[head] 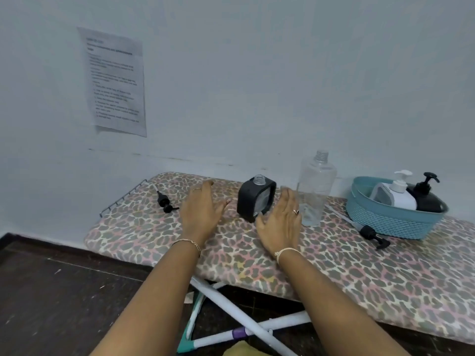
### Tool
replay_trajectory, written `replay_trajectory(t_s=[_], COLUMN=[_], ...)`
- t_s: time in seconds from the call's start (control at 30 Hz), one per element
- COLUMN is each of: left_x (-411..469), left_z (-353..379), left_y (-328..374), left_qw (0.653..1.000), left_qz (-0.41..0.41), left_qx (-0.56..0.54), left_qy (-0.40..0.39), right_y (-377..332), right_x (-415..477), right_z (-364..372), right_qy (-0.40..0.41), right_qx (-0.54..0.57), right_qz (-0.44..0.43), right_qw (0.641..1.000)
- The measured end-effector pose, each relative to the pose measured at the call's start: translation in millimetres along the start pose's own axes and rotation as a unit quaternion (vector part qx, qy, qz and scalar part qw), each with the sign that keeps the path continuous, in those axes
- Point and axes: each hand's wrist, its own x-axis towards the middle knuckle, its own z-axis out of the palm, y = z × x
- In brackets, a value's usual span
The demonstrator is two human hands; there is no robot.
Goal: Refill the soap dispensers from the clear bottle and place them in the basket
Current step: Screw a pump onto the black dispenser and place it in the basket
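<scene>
A black square soap dispenser (254, 200) stands uncapped on the leopard-print ironing board (334, 273). Right of it stands the clear bottle (314, 186), cap off, with a little liquid at its bottom. My left hand (201, 211) hovers open just left of the dispenser. Just right of the dispenser, in front of the clear bottle, my right hand (281, 222) is open too. Neither hand touches anything. A black pump head (164, 200) lies at the left of the board, another pump (370, 233) beside the blue basket (385, 219). In the basket stand a white dispenser (397, 192) and a black dispenser (426, 195).
The board stands against a pale wall with a printed sheet (115, 80) taped to it. A wire rack (120, 199) sticks out at the board's left end. White crossed legs (244, 325) show under the board above a dark floor.
</scene>
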Motion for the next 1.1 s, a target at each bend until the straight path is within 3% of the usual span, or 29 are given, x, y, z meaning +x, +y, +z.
replay_trajectory(t_s=[0.1, 0.33, 0.67, 0.9, 1.1], left_x=[0, 5, 17, 21, 25], left_z=[-10, -10, 0, 5, 4], left_y=[-37, -93, -101, -94, -77], left_qw=[0.999, 0.991, 0.988, 0.980, 0.936], left_qz=[-0.007, -0.124, -0.141, -0.158, -0.221], left_qx=[0.039, 0.000, -0.044, -0.123, -0.264], left_qy=[0.027, -0.041, -0.053, -0.016, 0.073], right_y=[-18, -46, -37, -37, -37], right_x=[-2, 6, 4, 5, 4], right_z=[11, 36, 57, 58, 56], right_qy=[-0.029, -0.053, -0.061, -0.066, -0.065], right_qx=[0.025, 0.107, 0.098, 0.083, 0.089], right_qz=[0.024, 0.117, 0.138, 0.135, 0.137], right_qw=[0.999, 0.986, 0.984, 0.985, 0.984])
